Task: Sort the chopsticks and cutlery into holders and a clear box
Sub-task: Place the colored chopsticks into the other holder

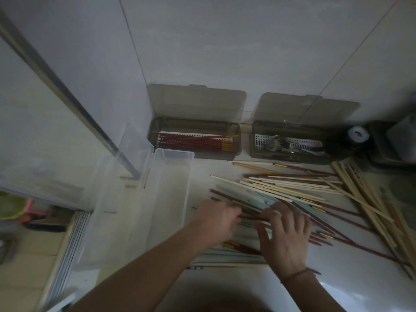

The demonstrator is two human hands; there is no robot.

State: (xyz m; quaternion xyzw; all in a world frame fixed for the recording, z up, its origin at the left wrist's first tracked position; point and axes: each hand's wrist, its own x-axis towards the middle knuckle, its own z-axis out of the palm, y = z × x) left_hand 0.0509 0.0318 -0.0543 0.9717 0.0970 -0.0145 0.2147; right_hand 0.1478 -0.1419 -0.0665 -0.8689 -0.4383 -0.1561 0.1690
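A loose pile of chopsticks, dark red, cream, pale teal and bamboo, spreads over the white counter. My left hand is curled around a few dark red chopsticks at the pile's left end. My right hand lies on the pile beside it, fingers spread, touching the same sticks. At the wall a smoky holder with its lid up holds red chopsticks, and a second smoky holder holds forks and spoons. A long clear box stands empty to the left of the pile.
The clear box's lid leans at the counter's left edge. Dark appliances crowd the back right corner. Bamboo chopsticks fan out to the right edge. Left of the counter the floor shows a green item.
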